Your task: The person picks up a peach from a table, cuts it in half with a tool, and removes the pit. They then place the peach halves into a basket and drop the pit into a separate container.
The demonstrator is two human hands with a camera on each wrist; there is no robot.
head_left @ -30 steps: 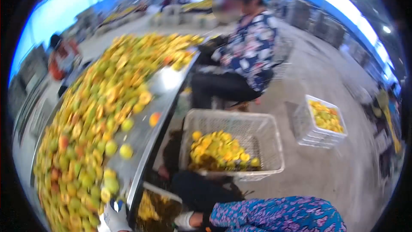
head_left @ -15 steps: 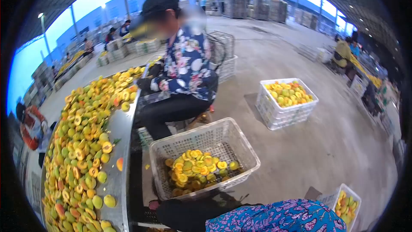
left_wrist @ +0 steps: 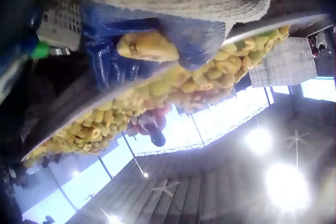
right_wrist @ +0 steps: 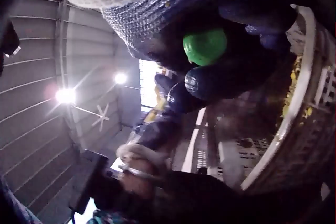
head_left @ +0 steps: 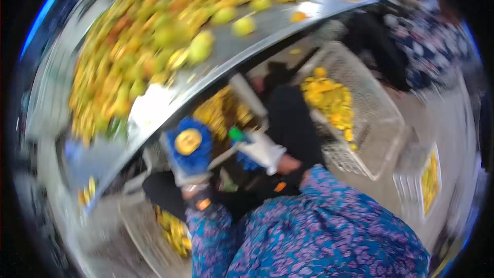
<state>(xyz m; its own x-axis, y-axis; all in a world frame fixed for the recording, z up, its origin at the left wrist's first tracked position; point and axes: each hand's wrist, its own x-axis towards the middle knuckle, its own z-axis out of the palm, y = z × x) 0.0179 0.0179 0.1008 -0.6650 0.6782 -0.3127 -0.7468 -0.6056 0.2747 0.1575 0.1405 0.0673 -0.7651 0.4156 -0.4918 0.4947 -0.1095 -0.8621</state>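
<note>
My left hand [head_left: 191, 161], in a white glove with a blue coated palm, is turned palm up in the head view. It holds a yellow peach half [head_left: 188, 141], with the thumb over one side in the left wrist view. My right hand [head_left: 263, 152], gloved alike, grips a green-handled tool [head_left: 236, 134] just to the right of it. A short metal part [left_wrist: 60, 51] shows beyond the green handle in the left wrist view. The handle's rounded green end [right_wrist: 205, 46] pokes out of the curled fingers in the right wrist view.
A metal table [head_left: 267, 38] heaped with peaches [head_left: 149, 51] lies ahead. Beneath its edge is a bin of yellow fruit pieces [head_left: 218, 110]. Grey crates [head_left: 378, 123] of peach halves stand at right and lower left. Another person [head_left: 432, 46] sits at upper right.
The head view has swung down from the hall to my lap. Both hands are now in sight, with the peach half in the left. Earlier, one gloved hand showed at the table edge, then none.
</note>
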